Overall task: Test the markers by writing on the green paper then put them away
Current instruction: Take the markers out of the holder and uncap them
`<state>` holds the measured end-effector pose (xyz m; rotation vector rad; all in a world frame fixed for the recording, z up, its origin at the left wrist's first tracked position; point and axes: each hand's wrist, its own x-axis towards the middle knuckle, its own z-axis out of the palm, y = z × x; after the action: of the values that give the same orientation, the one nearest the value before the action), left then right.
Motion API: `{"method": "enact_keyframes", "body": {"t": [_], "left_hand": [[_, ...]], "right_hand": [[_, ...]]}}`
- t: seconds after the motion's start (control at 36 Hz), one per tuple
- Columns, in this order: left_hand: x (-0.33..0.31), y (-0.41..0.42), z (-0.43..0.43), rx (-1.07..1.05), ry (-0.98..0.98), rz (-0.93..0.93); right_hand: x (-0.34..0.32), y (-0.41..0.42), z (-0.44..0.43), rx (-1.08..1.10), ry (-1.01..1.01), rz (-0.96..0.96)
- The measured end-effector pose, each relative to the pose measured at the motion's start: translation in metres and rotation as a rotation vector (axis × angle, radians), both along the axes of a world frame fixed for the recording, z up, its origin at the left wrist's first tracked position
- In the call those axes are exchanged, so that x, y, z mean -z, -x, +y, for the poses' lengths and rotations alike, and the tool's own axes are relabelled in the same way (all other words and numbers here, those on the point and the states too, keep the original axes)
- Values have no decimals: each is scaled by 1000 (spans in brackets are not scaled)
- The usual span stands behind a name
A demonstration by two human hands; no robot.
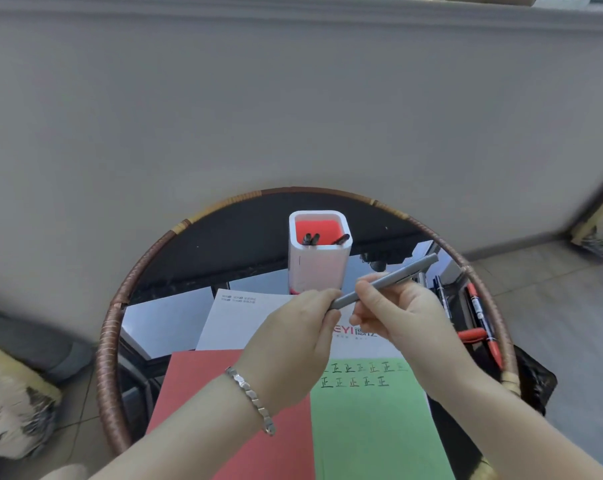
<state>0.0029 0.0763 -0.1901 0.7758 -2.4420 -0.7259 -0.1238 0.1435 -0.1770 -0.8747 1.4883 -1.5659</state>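
Note:
A grey marker [397, 277] is held slanted above the table, between both hands. My left hand [293, 337] pinches its lower end, and my right hand [400, 313] grips its middle. Below them lies the green paper [372, 424] with two rows of written characters near its top edge. A white pen holder [319, 265] with a red inside stands behind the hands and holds three dark markers. More markers, red [494, 348] and black ones among them, lie at the table's right edge.
A red sheet [203, 382] lies left of the green paper, and a white printed sheet [237, 317] lies behind both. The round glass table has a wicker rim [109, 327]. A grey wall rises behind it. Cushions sit on the floor at the left and right.

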Motion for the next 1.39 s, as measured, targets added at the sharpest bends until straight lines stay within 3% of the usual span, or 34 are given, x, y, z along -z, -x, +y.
{"method": "enact_keyframes", "body": {"t": [0.11,0.28,0.61,0.81,0.92,1.0,1.11,1.19,1.25,1.39], "left_hand": [[3,3,2,38,-31,19],[12,5,2,55,90,64],[10,2,1,44,27,93],[10,-2,-2,44,-5,21],[13,-7,-1,-9,-89,-39],[20,-12,-6,-124,-205,20],[28,-19,-12,-207,-265,3],[31,-18,-12,-230,-350,39],[33,-16,-12,-234,-387,73],[34,-5,-11,-253,-343,106]], "right_hand": [[4,-2,0,10,19,-9],[7,-4,3,19,50,1],[10,-3,4,-45,63,-88],[11,-5,3,-49,86,-73],[2,14,-5,80,14,-10],[-11,46,-12,110,-87,105],[-8,76,-25,7,-376,295],[11,80,-34,-58,-555,640],[24,78,-38,-107,-589,876],[44,79,-43,-138,-547,1100]]}}
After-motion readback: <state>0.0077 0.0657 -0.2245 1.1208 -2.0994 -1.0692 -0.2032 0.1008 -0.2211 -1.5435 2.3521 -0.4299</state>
